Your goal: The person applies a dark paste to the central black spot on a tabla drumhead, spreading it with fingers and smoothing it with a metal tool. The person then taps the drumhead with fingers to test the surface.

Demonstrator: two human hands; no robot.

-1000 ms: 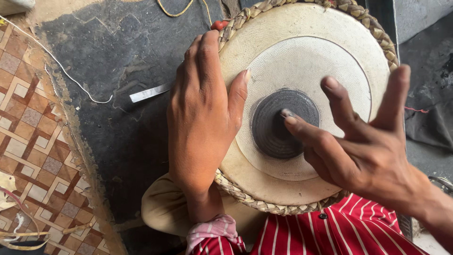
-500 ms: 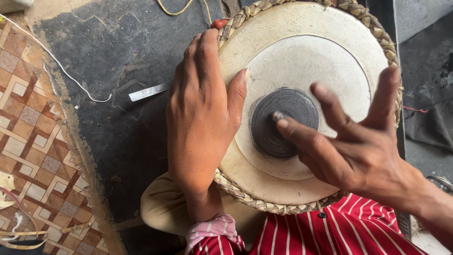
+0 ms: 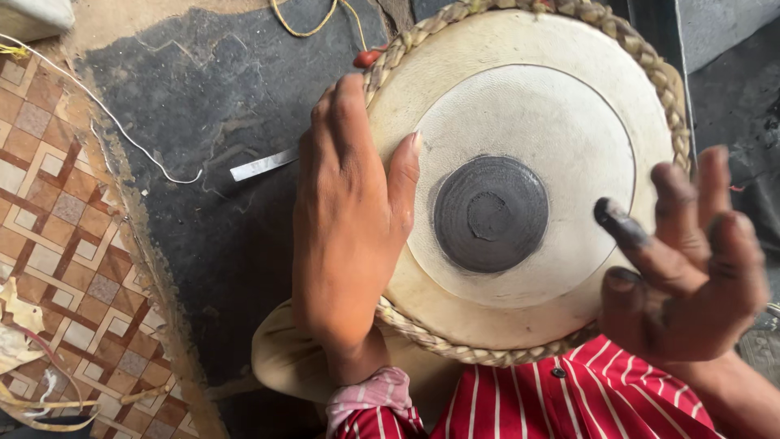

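Blackened right hand (image 3: 691, 276) lifted off drum (image 3: 520, 97).

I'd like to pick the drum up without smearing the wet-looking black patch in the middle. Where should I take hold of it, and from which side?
Grip the drum by its braided rim, from the sides, not from above. The round head faces up with the black patch at its centre, and only the woven edge keeps fingers off it. The left hand already rests on the left edge; the right hand, with blackened fingertips, hovers apart.

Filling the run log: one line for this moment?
left hand: flat on drum rim | right hand: lifted, blackened fingers | black patch: uncovered
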